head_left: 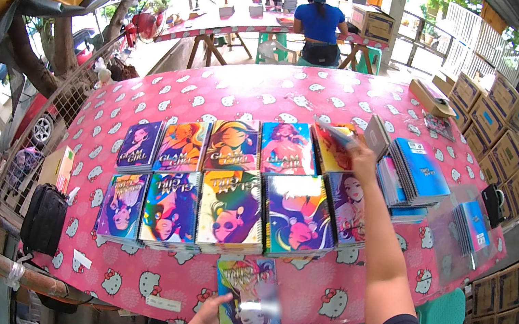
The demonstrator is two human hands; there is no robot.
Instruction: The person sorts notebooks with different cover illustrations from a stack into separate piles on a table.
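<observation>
My left hand (207, 314), with a dark band on its wrist, is closed on the left edge of a colourful spiral notebook (252, 299) at the table's near edge. My right arm reaches across the stacks. At the far right end of the back row, my right hand (362, 161) grips a tilted notebook (378, 138) whose greyish side shows; its fingers are partly hidden. Below it lies an orange-covered notebook (337, 156), partly covered. Two rows of stacked notebooks with illustrated covers, such as a purple one (139, 144) and a white-and-yellow one (230, 209), lie to the left.
Blue-covered notebook stacks (421, 170) stand right of my arm, with more blue notebooks (472, 226) in clear plastic beyond. A black bag (45, 218) is at the table's left edge. A green stool (442, 316) and stacked cartons (516, 162) stand right. Two people work at a far table.
</observation>
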